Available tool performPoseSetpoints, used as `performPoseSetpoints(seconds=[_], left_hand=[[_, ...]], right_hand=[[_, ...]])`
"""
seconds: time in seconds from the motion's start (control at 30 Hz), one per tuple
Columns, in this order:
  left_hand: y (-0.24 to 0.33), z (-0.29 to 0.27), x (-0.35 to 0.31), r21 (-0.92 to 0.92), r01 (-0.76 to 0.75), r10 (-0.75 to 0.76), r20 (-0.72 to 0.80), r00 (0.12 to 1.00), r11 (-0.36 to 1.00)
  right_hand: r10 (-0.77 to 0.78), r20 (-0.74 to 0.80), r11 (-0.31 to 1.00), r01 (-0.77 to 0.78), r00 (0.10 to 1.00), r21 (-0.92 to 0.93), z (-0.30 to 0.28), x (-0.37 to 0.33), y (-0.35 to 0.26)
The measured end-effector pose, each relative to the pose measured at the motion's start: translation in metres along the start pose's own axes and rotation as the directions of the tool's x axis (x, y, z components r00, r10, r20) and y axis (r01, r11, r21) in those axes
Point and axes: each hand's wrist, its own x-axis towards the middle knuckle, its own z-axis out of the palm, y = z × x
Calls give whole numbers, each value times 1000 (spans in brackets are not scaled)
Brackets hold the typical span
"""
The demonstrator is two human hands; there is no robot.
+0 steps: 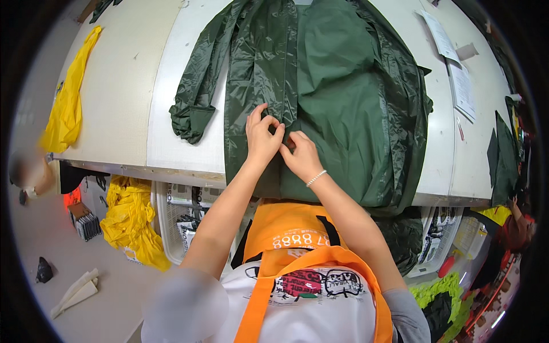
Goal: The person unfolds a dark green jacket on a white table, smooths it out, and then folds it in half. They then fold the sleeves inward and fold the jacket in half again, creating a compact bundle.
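A dark green, shiny raincoat [343,91] lies spread on the white table, its front open and one sleeve [197,103] stretched out to the left. Along the open front edge of its left panel, my left hand [263,137] pinches the fabric between thumb and forefinger, the other fingers bent above. Just right of it and slightly nearer me, my right hand [302,155] is closed at the same edge, thumb and fingertips together. Whatever small part lies between the fingertips is hidden. A beaded bracelet [316,178] circles my right wrist.
Yellow garment [71,91] hangs over the table's left end. Paper sheets [460,86] lie at right. Below the front edge stand white baskets [166,223] of packets and a yellow heap [128,220]. Other people are partly visible at far left and right.
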Motion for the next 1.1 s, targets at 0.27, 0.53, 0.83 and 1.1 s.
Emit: performPoseSetpoints(seconds=[0.27, 0.53, 0.83, 1.1], left_hand=[[27, -13, -5, -79, 151, -155, -48, 987, 985], [55, -6, -22, -73, 22, -32, -143, 989, 997], [50, 35, -89, -781, 559, -404, 624, 669, -279], [33, 48, -80, -874, 358, -665, 482, 570, -327]], right_hand=[[-297, -172, 940, 256, 939, -227, -14, -7, -12], [110, 48, 892, -120, 993, 435, 0, 20, 24], [205, 350, 672, -391, 914, 629, -30, 6, 31], [-125, -298, 901, -18, 946, -433, -171, -38, 82]])
